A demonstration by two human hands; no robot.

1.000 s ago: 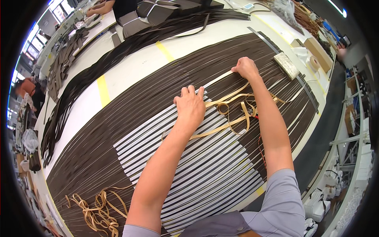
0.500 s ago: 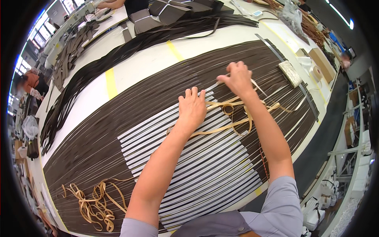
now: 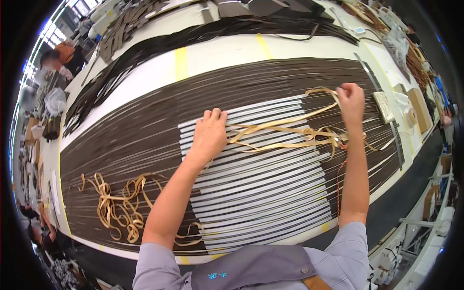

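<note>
My left hand (image 3: 210,133) rests on the upper left part of a patch of white strips (image 3: 261,183), fingertips down on it and slightly bent, holding nothing that I can see. These strips lie across a broad field of dark brown strips (image 3: 125,140). My right hand (image 3: 353,101) is raised above the patch's upper right corner, thumb and fingers pinched on a loop of tan tape (image 3: 316,110). More tan tape runs under and beside my left hand and lies tangled (image 3: 121,203) at the lower left. A red cord (image 3: 340,174) hangs near my right forearm.
A long dark bundle of strips (image 3: 217,28) lies along the table's (image 3: 154,72) far side. On the right are a metal bar (image 3: 398,147), a wrapped block (image 3: 383,106), a tape roll (image 3: 412,112) and cardboard (image 3: 418,108). Co-workers (image 3: 65,60) are at the left; shelving (image 3: 420,224) stands right.
My right hand has moved rightward from the end of a pale strip and now holds a raised tan loop. My left hand has shifted slightly left. The whole view has turned and moved.
</note>
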